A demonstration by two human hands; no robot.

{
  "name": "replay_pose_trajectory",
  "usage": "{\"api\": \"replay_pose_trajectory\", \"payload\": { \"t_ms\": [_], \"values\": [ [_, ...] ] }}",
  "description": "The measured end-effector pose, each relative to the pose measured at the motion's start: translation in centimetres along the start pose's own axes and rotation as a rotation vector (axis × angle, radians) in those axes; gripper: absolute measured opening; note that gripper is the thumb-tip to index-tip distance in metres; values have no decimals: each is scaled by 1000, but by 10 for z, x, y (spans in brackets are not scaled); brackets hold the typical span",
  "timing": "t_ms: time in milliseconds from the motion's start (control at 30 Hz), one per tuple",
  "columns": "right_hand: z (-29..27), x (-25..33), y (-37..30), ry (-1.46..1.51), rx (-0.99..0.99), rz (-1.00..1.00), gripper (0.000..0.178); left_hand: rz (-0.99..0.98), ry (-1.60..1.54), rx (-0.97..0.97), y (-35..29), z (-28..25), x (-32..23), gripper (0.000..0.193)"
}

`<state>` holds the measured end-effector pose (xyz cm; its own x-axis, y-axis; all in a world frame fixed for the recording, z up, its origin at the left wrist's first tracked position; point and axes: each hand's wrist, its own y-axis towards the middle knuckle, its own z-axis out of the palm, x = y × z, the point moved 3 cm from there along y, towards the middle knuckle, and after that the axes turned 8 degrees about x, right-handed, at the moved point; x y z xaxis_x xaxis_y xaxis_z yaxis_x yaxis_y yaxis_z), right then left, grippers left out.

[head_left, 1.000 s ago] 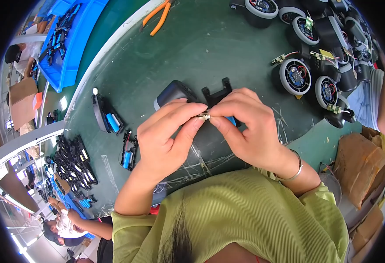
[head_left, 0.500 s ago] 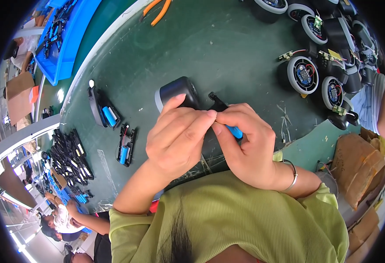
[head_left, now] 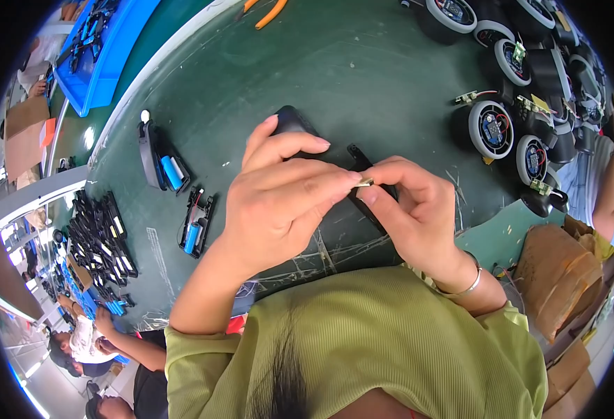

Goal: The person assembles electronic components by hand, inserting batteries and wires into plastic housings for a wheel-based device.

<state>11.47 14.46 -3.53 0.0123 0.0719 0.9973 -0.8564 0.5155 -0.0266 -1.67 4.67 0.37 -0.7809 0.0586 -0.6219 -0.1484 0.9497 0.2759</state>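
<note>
The left hand [head_left: 279, 202] and the right hand [head_left: 419, 209] each close their grip on a small metal piece [head_left: 365, 183] pinched between the fingertips, its long axis left to right, just above a black housing [head_left: 300, 126] on the green bench [head_left: 363, 77].

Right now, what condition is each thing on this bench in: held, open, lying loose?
Small metal part: pinched between the fingertips of both hands.
Left hand: closed on the part.
Right hand: closed on the part.
Black housing: lying under the hands, mostly hidden.
Two open black cases: blue cells showing inside.
Wheel motors: grouped together, circuit boards exposed.
Orange pliers: lying untouched.
</note>
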Motion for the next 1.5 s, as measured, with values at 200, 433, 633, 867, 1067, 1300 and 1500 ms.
{"api": "replay_pose_trajectory", "payload": {
  "t_ms": [200,433,633,867,1067,1300,1500],
  "values": [
    [0,2,-3,23,43,-26,8,-70,-153,136,1,-5,1,14],
    [-7,1,-3,86,131,19,12,-25,-84,135,0,-5,2,34],
    [-17,-2,-2,63,94,83,14,-331,62,-7,-27,9,28,85],
    [-21,17,-4,130,124,33,13,-137,76,-209,-28,-24,3,66],
    [54,53,46,66,380,-114,14,-255,33,-517,-71,-87,31,65],
    [173,59,151,57,435,-396,25,-475,-553,-1191,-120,-214,145,42],
    [190,-6,173,-709,438,33,64,-655,-301,-1454,-134,-299,271,50]
  ]
}}
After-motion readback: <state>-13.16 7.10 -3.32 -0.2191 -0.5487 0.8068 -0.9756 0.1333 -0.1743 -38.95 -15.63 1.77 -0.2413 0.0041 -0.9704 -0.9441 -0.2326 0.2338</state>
